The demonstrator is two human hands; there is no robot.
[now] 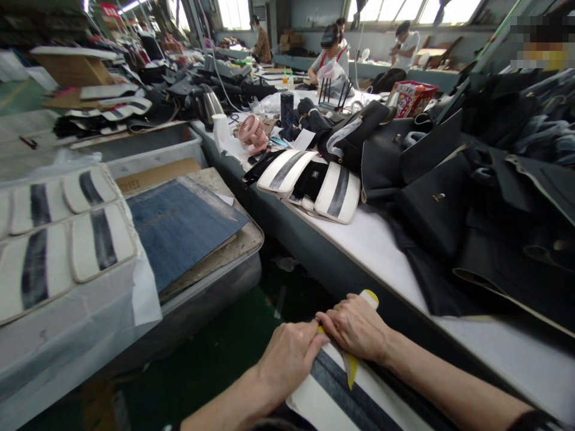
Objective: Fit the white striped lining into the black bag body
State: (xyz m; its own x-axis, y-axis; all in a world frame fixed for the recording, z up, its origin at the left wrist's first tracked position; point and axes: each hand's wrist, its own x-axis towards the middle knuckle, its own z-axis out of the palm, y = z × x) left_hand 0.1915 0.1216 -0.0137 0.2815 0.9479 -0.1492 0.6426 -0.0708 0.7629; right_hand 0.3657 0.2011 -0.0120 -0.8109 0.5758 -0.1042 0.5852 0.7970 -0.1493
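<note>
A white panel with a dark stripe (345, 392) lies low in front of me, its near end cut off by the frame. My left hand (291, 356) is closed on its far left end, thumb on top and the other fingers partly hidden. Over the panel, my right hand (357, 326) is wrapped around a yellow-and-white strip (351, 372). One end of the strip sticks out past the knuckles, and a pointed yellow end hangs onto the panel. Both hands meet at the fingertips; the small thing between them cannot be made out.
On the left, striped white panels (101, 239) lie on plastic sheeting beside a blue board (184, 224) on a bin. The long bench (381, 251) on the right holds more striped panels (339, 191), black bags (431, 197) and a pink fan (253, 133). People (330, 60) work farther back.
</note>
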